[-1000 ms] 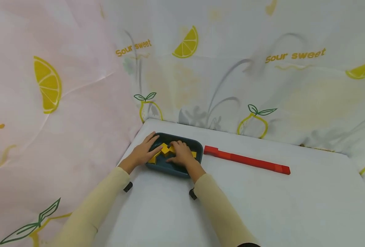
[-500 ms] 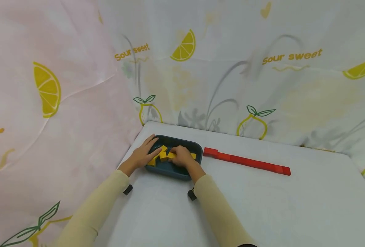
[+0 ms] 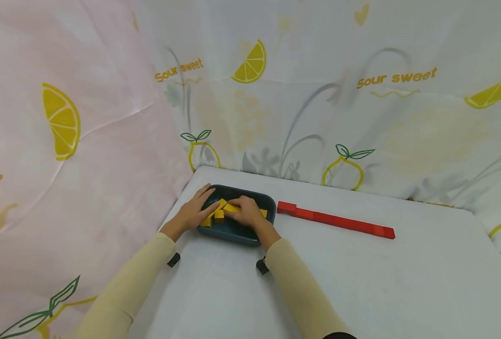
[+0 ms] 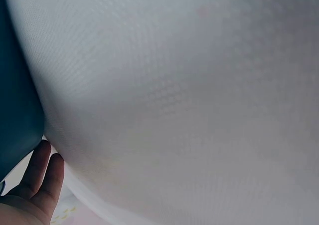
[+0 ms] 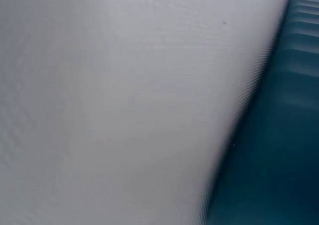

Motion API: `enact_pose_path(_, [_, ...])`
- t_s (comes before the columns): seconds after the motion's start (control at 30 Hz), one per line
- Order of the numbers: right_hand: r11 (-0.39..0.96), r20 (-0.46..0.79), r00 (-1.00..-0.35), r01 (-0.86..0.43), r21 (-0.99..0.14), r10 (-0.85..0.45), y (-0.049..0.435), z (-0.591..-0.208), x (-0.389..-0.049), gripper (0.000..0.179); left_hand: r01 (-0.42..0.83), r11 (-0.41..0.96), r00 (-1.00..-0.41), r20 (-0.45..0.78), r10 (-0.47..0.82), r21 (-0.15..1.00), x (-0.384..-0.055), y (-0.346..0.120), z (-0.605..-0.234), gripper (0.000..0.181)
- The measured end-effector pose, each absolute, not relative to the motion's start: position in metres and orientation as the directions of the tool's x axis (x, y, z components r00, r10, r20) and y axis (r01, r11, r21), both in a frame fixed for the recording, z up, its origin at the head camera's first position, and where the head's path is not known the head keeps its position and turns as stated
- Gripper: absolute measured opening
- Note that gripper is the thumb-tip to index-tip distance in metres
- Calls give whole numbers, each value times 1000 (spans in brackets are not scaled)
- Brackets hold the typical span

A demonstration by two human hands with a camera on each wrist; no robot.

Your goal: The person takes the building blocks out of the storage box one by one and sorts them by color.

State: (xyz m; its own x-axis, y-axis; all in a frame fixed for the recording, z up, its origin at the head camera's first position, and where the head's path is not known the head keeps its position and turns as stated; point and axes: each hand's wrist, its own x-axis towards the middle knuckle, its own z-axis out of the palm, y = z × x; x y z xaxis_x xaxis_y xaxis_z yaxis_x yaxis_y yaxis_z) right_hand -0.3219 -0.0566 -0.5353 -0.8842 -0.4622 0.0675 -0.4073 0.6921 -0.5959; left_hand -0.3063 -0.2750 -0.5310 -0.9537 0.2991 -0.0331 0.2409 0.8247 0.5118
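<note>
In the head view a dark blue tray [image 3: 229,235] holds several yellow blocks [image 3: 219,216]. My right hand [image 3: 251,213] reaches into it from the front and pinches one yellow block [image 3: 231,207] between thumb and fingers. The fingertips are partly hidden. At the tray's left end lies my left hand [image 3: 193,212], fingers extended along the rim and thumb reaching over the inside near the blocks. The left wrist view shows two fingers [image 4: 50,180] against the outside of the tray [image 4: 17,110]. In the right wrist view only the tray's ribbed outer wall [image 5: 279,150] appears; the hand is not seen.
To the right of the tray runs a row of red blocks [image 3: 339,220] on the white tabletop [image 3: 360,282], with a raised block at its left end. Cloth with a lemon print [image 3: 250,103] hangs behind and at the left of the table.
My right hand has gone from spread fingers over the blocks to pinching a yellow block, which has shifted and turned slightly leftward. A neighbouring block has also moved. My left hand stays at the tray's end.
</note>
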Motion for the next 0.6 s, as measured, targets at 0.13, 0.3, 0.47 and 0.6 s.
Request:
enact_pose_path(0.13, [688, 87, -883, -418, -594, -461, -58, -532, -321, 42, 244, 822, -955, -18, 294, 515, -305, -276, -530, 78])
enact_pose_path(0.3, [706, 94, -887, -419, -571, -451, -59, -530, -318, 44, 238, 821, -957, -16, 288, 519, -302, -277, -530, 77])
enact_pose_path(0.47, [678, 210, -893, -440, -589, -398, -60, -530, -314, 48, 229, 824, -959, -24, 282, 518, -300, -276, -528, 81])
enact_pose_path(0.6, [641, 318, -888, -460, -614, -332, -57, -525, -307, 49, 246, 839, -955, -30, 297, 486, -301, -274, -527, 88])
